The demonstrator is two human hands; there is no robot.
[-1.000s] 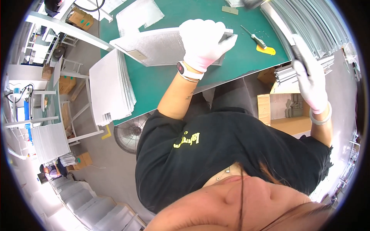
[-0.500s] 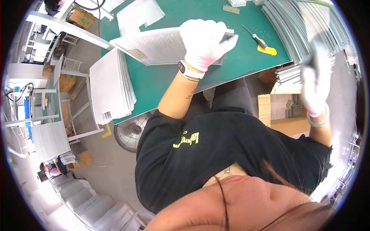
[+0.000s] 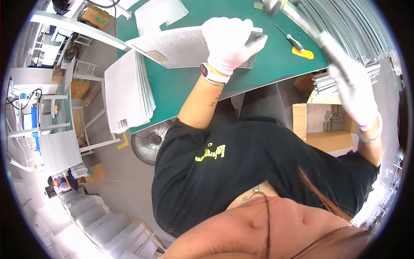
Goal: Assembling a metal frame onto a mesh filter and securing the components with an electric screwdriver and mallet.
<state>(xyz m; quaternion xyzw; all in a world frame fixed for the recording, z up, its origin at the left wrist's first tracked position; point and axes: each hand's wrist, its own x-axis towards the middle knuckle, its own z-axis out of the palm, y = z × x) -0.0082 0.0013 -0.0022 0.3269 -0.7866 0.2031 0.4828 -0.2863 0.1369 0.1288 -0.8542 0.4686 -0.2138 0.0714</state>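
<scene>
My left hand [image 3: 228, 45], in a white glove, is closed around the upper right edge of a grey-framed silver mesh panel [image 3: 181, 47]. The panel stands tilted on the green worktable [image 3: 276, 62], and a small pale plate [image 3: 156, 55] shows on its frame. My gloved right hand [image 3: 351, 86] grips the handle of a hammer [image 3: 297, 19], raised to the right of the panel. The hammer's head is blurred at the top edge of the picture, apart from the panel.
Right of the panel lie a screwdriver [image 3: 295, 43] and a yellow piece [image 3: 303, 52]. Long grey frame strips [image 3: 349, 30] are stacked at far right. Stacked mesh sheets [image 3: 127, 93] overhang the left edge. Below the table are an open cardboard box [image 3: 330, 140] and a floor fan [image 3: 151, 142].
My right hand has swung the hammer up and leftward, from beside the strips toward the panel. The left hand keeps its hold on the panel.
</scene>
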